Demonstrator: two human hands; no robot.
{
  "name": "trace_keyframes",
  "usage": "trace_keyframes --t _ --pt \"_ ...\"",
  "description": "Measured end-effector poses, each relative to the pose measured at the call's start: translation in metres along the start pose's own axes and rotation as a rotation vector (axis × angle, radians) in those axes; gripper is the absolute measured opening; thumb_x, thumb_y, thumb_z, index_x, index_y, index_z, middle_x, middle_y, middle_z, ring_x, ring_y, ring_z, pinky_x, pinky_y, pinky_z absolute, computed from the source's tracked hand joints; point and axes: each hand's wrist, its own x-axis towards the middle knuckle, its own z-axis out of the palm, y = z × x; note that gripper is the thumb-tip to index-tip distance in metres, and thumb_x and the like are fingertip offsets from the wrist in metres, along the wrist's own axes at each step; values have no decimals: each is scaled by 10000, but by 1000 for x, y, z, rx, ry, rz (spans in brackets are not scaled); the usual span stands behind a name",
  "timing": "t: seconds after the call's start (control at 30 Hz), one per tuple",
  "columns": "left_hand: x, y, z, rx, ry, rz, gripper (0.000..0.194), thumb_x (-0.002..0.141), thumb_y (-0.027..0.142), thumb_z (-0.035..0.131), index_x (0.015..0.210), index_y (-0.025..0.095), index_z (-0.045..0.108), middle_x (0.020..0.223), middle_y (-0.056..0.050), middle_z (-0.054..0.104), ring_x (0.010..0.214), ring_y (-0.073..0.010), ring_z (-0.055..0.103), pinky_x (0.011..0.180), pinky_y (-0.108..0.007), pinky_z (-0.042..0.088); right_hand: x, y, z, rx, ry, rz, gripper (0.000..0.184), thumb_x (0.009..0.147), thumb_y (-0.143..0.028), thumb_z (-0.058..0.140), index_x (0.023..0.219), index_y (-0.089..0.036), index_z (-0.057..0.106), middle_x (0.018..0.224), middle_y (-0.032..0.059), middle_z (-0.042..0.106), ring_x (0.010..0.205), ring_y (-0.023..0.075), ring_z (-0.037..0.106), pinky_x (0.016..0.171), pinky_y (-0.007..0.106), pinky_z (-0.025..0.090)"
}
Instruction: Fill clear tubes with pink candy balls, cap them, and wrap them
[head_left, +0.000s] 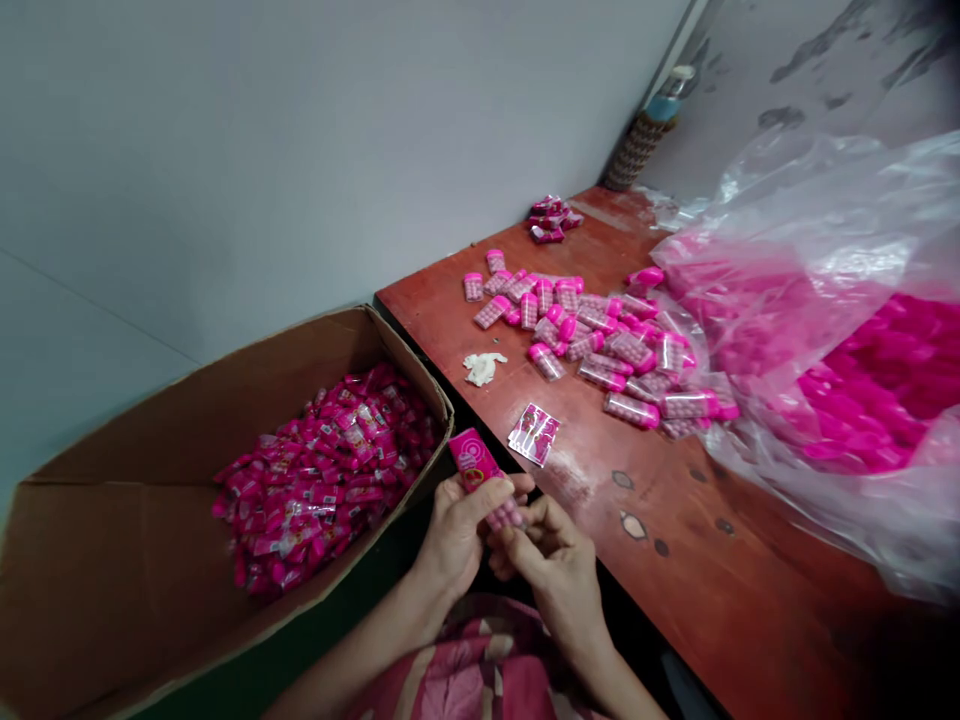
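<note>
My left hand is closed around a small clear candy container filled with pink balls. A printed pink sleeve covers its far end, while the balls show at the near end. My right hand pinches that near end between thumb and fingers; the fingertips partly hide it. Just beyond my hands, a flat stack of printed sleeves lies at the table's edge. Farther back on the table is a loose pile of candy containers with pink caps, without sleeves.
At the left stands an open cardboard box holding many sleeved containers. A large clear plastic bag of pink pieces takes up the table's right. Crumpled white scrap, several sleeved containers and a wrapped bottle are on the red table.
</note>
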Motion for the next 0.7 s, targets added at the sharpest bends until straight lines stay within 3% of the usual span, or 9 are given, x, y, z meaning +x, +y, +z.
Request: trace_keyframes --t 0.13,0.27,0.37,0.53,0.7 --pt "-6 -7 2 -4 3 -92 239 652 320 686 718 90 681 536 -19 569 402 -55 424 365 -170 283 0 9 2 84 23 -31 205 677 -293 683 663 -190 507 550 -32 597 420 98 542 425 207 458" --pt "-10 -18 4 47 -27 -80 236 649 310 704 715 89 655 473 43 442 354 -9 273 333 -153 174 4 17 1 155 50 -31 190 669 -284 685 717 -190 527 481 -59 574 354 89 512 389 194 443" --pt "-9 -18 4 33 -27 -56 256 690 350 671 759 106 636 485 56 415 342 -9 246 325 -157 184 9 15 -3 189 -11 41 224 696 -334 665 677 -182 502 429 -46 568 334 98 516 365 184 424" --pt "-2 -8 0 -44 38 35 348 718 458 613 649 121 562 549 4 490 446 -63 410 408 -183 323 13 8 -8 148 -69 101 262 675 -324 700 659 -163 493 534 2 642 375 99 556 367 171 430" --pt "-1 -18 0 36 36 -4 326 720 400 631 587 123 523 478 47 396 393 -47 339 375 -184 274 14 6 -9 161 -5 53 260 685 -320 699 664 -171 487 555 3 652 376 101 557 371 180 442"
